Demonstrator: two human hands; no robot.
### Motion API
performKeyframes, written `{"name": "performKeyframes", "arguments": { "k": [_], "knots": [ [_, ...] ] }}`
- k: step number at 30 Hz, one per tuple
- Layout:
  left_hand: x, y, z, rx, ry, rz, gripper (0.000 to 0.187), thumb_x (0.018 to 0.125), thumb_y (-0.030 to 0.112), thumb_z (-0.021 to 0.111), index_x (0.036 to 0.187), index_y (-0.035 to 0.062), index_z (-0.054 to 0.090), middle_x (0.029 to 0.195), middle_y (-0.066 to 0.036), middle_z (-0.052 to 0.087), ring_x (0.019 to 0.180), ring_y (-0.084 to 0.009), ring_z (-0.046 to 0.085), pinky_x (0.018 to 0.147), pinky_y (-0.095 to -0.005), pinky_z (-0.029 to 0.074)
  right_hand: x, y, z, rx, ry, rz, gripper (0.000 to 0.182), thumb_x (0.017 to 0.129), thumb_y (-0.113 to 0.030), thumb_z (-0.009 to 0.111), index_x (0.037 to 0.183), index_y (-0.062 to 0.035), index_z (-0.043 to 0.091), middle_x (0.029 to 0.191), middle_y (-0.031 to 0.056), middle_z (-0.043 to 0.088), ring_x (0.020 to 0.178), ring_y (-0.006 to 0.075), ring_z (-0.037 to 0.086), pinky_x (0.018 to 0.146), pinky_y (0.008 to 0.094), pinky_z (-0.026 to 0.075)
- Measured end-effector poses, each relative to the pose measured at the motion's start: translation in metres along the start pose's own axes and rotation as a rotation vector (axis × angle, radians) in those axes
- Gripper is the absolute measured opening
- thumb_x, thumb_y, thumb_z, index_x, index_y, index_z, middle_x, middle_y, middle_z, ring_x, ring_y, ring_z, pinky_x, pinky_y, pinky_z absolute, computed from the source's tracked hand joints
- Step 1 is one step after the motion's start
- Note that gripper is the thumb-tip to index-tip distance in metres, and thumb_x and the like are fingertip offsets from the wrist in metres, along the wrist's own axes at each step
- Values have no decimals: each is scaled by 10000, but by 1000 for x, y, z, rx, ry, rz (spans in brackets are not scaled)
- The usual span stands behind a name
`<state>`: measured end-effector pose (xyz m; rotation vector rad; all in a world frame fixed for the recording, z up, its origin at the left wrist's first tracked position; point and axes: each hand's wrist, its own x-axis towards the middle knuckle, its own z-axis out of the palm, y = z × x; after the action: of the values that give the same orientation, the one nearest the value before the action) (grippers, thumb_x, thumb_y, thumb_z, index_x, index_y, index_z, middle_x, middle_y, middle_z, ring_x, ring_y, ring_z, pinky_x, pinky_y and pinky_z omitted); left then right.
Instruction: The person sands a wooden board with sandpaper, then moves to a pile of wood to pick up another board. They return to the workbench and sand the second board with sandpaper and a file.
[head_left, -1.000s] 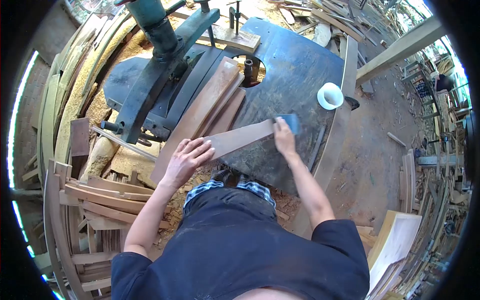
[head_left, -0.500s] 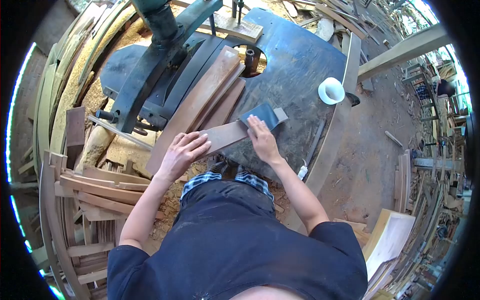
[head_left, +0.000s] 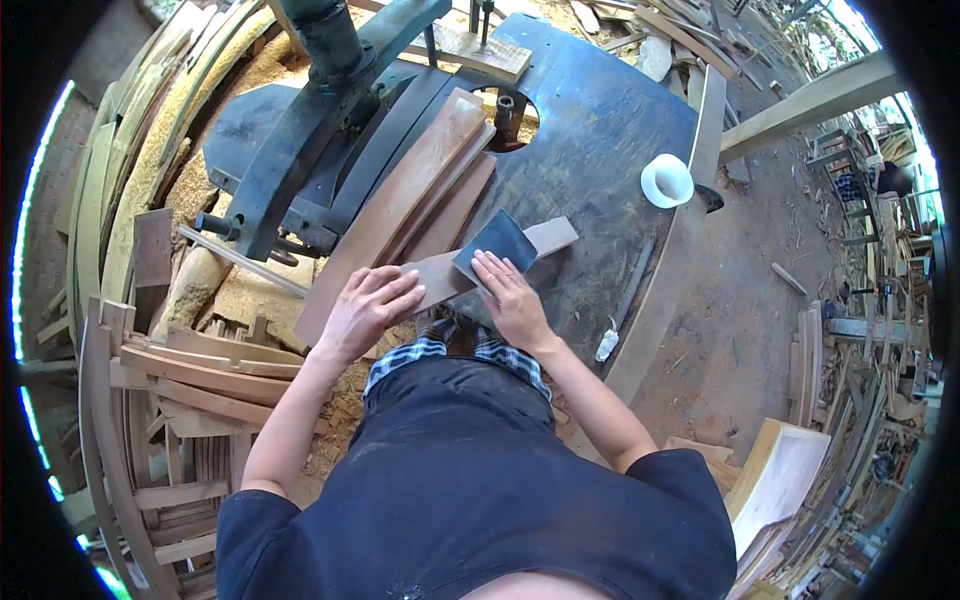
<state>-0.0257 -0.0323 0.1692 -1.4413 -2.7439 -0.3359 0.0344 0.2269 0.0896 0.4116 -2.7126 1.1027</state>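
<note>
A wooden strip (head_left: 553, 236) lies slanted across the dark metal table (head_left: 600, 130). My left hand (head_left: 366, 306) rests on its left end, with the fingers bent over the wood and its underside out of sight. A dark blue-grey sheet (head_left: 503, 238) sits across the middle of the strip. On top of the sheet lies my right hand (head_left: 512, 300), palm down, pressing with its fingers close together. Several reddish curved boards (head_left: 405, 190) lean in a stack just beyond my left hand.
A heavy machine arm (head_left: 300, 130) stands at the upper left. A white cup-like roll (head_left: 667, 181) sits near the table's right edge, with a thin rod (head_left: 636, 280) and a small white tube (head_left: 607, 342) nearer me. Curved wooden parts (head_left: 200, 375) are piled at the left.
My right hand and the sheet have moved left along the strip, towards my left hand. More of the strip's right end shows. My left hand has stayed on the wood.
</note>
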Motion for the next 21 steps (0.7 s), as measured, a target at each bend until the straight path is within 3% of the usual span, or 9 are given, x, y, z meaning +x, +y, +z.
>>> {"name": "performKeyframes", "arguments": {
  "k": [2,6,8,12,14,16,18,21],
  "knots": [
    [-3,3,1,-5,8,-8,316,839,204,590,1148,165,641,1246,-8,599,1174,-212,512,977,-379,400,-2,33,-8,-59,61,72,396,927,-190,517,1283,-16,515,1318,203,520,1263,339,461,1098,436,304],
    [-2,6,2,-15,15,4,324,829,209,610,1148,163,644,1242,-4,602,1175,-213,511,979,-376,402,-5,112,-20,-179,255,535,379,971,-222,437,1258,6,534,1328,201,513,1267,346,447,1099,422,292],
    [2,5,0,-44,41,-19,340,815,229,635,1148,162,646,1232,-2,609,1169,-216,515,979,-373,405,-5,101,-8,-170,245,520,378,968,-221,435,1241,18,543,1314,222,515,1254,349,456,1094,425,296],
    [7,1,-9,-97,-11,-55,397,764,183,673,1158,150,643,1222,-10,618,1161,-221,522,981,-372,408,6,-19,4,-94,74,-40,409,860,-130,572,1245,3,544,1267,213,556,1164,349,548,1053,439,363],
    [6,-2,-6,-127,6,-60,434,729,123,686,1161,124,638,1221,-21,620,1153,-231,532,960,-379,437,5,-51,-4,9,-8,-185,424,848,-86,567,1264,-14,528,1273,185,560,1193,325,533,1071,438,351],
    [1,-2,-3,-229,-51,-111,462,712,86,689,1170,103,630,1218,-38,622,1136,-241,547,927,-376,472,5,-23,-9,-66,36,-130,389,861,-87,555,1243,-11,541,1260,185,568,1210,321,517,1075,438,343],
    [-1,0,2,-273,-54,-126,472,709,51,678,1177,95,626,1215,-52,623,1119,-248,559,890,-370,503,8,19,-21,-128,141,106,340,890,-101,536,1217,-10,554,1245,183,577,1224,327,501,1083,436,330],
    [-1,4,11,-359,-11,-145,453,726,80,683,1176,87,625,1142,-93,650,1051,-276,594,854,-374,508,3,79,-13,-280,315,355,377,952,-187,468,1288,-22,518,1329,187,516,1273,348,444,1103,436,277]
  ]
}}
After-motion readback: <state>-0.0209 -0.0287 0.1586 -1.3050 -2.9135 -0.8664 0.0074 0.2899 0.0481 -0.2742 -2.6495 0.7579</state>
